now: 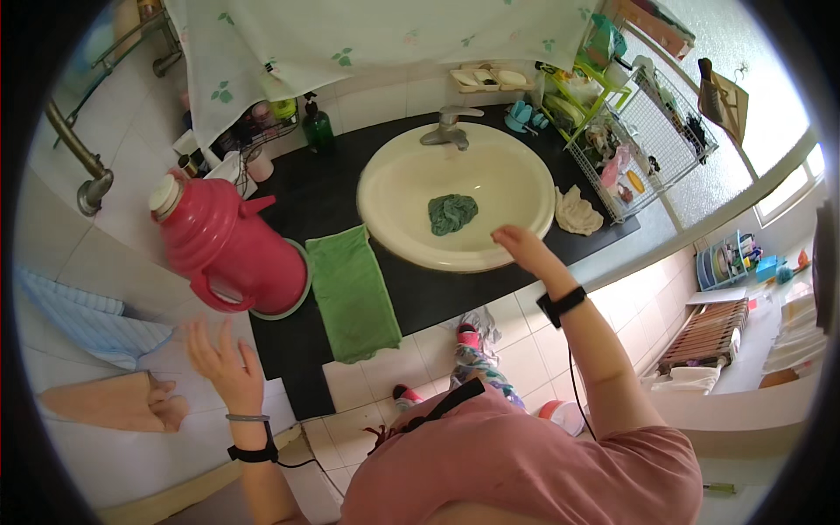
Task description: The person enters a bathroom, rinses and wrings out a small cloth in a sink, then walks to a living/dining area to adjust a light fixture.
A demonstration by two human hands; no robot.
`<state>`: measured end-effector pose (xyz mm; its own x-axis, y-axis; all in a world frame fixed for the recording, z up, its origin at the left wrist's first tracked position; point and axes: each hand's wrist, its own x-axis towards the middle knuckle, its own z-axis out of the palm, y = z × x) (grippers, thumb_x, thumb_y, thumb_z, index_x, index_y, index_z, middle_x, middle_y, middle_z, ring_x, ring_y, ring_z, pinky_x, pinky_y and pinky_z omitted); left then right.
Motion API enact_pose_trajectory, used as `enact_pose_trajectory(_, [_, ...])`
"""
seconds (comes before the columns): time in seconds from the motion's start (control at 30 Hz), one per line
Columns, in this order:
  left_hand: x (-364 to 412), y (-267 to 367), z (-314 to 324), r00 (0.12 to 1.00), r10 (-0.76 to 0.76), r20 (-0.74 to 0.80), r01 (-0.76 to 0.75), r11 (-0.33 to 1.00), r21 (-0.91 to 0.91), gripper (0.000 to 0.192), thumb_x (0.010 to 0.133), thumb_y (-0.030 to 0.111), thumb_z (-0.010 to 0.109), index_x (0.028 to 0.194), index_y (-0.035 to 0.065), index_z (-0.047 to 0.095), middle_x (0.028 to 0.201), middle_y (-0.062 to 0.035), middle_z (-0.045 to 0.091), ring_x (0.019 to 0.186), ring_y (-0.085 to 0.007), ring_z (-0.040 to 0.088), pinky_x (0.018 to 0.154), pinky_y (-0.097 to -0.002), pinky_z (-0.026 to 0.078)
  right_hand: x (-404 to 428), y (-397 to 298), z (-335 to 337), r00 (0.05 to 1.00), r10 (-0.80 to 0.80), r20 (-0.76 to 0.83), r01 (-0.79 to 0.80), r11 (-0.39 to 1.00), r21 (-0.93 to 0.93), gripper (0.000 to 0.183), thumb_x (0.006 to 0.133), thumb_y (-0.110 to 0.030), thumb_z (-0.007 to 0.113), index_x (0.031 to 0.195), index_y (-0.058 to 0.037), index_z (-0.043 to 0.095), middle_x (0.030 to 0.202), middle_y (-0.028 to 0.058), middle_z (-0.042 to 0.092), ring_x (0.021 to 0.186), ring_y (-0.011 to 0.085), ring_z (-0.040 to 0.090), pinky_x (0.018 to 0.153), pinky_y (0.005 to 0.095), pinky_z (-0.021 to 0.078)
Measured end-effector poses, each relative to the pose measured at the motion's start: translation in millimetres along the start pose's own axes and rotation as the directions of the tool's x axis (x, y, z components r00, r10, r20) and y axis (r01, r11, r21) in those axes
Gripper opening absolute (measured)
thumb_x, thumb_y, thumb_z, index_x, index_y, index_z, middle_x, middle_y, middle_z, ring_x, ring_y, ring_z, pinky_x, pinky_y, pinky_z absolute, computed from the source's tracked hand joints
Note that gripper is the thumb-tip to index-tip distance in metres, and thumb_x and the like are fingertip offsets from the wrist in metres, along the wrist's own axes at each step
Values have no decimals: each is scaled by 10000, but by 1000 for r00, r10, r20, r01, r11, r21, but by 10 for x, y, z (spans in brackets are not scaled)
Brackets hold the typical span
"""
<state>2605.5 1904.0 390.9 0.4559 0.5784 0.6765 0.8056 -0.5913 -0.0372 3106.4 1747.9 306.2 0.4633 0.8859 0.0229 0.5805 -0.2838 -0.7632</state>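
Observation:
My left hand (pixel 225 367) is raised with its fingers apart and nothing in it, below a red thermos flask (pixel 230 249) with a pale stopper. My right hand (pixel 522 248) hangs over the front right rim of the cream washbasin (pixel 387 197); its fingers look bent, and whether they hold anything small is not clear. A crumpled dark green cloth (pixel 453 214) lies in the basin, left of that hand. Flat on the black countertop (pixel 420 295), a folded green cloth (pixel 354 295) overhangs the front edge beside the thermos. A whitish crumpled cloth (pixel 578 210) lies right of the basin.
A metal faucet (pixel 451 128) stands at the basin's back. Behind the counter's left part are a dark green pump bottle (pixel 318 125) and a wire basket (pixel 269 128). A wire rack (pixel 656 144) with small items stands at the right. A patterned curtain (pixel 380 39) hangs behind.

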Motion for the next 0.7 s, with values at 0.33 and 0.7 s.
enact_pose_trajectory(0.33, [301,1312,479,957,-152,248,202,961,-189,351,788,55,544,1138,38,533,1349,-177,373,1251,-366,327,1036,-475,208,2147,483,-593,974,226,-37,-190,887,421,284,895,-267,513,1012,-16,573,785,46,601,715,137,575,669,255,449])
enact_pose_trajectory(0.7, [740,2222,927,916,-239,321,303,938,-166,318,807,81,541,1123,56,526,1318,-170,397,1246,-347,345,1040,-488,210,2962,613,-782,954,197,228,-295,767,570,311,947,-352,450,922,-72,583,730,-14,550,673,98,529,614,221,413])
